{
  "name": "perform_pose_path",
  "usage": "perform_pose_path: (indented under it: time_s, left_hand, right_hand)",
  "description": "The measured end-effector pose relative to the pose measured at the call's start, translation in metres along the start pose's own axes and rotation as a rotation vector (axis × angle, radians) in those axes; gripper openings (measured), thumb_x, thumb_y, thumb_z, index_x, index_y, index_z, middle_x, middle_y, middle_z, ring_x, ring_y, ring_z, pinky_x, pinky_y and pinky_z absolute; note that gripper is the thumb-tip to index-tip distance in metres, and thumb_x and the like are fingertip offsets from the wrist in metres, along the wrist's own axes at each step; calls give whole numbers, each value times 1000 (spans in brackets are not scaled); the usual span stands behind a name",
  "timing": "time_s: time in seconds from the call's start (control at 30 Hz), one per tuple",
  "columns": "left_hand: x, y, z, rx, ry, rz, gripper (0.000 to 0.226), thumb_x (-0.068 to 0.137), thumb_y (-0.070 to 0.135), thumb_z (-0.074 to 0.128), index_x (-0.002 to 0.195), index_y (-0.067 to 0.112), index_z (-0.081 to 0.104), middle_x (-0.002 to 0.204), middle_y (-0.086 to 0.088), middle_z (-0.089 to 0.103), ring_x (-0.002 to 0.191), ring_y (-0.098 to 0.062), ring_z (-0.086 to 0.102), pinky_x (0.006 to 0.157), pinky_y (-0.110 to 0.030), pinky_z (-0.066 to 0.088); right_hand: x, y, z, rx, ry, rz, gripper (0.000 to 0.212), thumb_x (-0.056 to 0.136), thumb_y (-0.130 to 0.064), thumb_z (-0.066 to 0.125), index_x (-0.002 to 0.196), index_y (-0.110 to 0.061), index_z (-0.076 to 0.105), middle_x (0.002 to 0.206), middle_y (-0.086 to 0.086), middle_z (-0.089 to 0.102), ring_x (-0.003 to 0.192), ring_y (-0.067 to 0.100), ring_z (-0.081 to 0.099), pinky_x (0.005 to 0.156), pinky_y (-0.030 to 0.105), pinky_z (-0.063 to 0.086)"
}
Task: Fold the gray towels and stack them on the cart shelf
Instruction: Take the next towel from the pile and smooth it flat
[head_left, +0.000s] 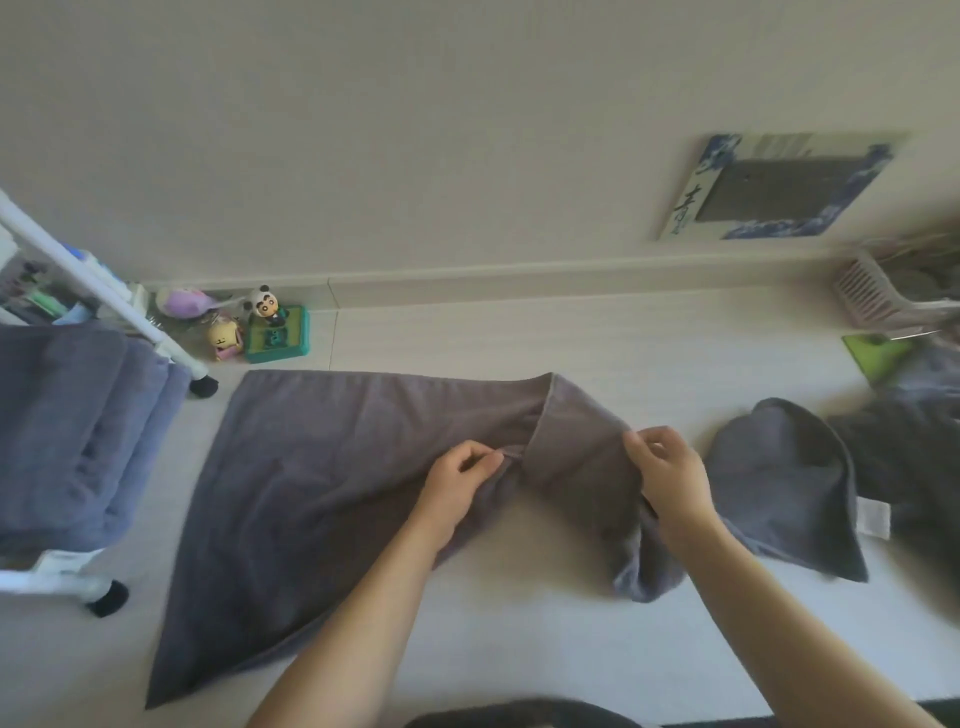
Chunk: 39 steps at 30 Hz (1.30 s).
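Pale flooring (519, 649) ran up to a plain wall, with small toys (249, 327) along the skirting. One gray towel (322, 483) lay spread on the floor, its right end lifted and doubled back. The left hand (460, 480) pinched the folded edge near the middle; the right hand (667, 475) pinched the same end further right, apparently to carry it across for a fold. Unfolded towels (789, 478) lay heaped just to the right. Folded towels (72, 431) were stacked on the white cart (57, 571) at left, close enough for easy transfer.
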<state>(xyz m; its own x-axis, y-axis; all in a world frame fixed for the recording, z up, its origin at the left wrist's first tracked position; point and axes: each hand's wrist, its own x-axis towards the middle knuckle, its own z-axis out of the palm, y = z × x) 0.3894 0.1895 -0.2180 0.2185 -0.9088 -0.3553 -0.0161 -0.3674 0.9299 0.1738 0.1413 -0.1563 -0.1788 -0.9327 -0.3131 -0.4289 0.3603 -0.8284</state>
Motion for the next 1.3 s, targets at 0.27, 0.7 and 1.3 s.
perform_pose_path:
  time_s: [0.27,0.7,1.3]
  left_hand:
    - [-45,20,-52,143,-369,-18,23,83,11,67,70,29,66,82,3,62,80,-5,56,81,-18,42]
    - [-36,-1,46,502,213,23,45,95,38,43,128,10,54,134,-11,53,125,-22,49,101,-26,36]
    - [-40,-59,-72,1075,190,-274,61,98,53,13,150,29,-9,158,4,-17,145,-18,-16,117,-45,-10]
  right_hand:
    - [99,-32,-58,-171,91,-92,26,94,-23,55,105,0,59,103,20,63,97,33,57,79,33,40]
    - [0,28,-19,-888,-303,-353,71,81,-69,46,137,-27,35,137,11,35,121,35,39,100,42,35]
    - [75,16,-35,-688,-319,-311,24,90,-8,55,91,-22,73,102,5,70,97,26,60,76,26,39]
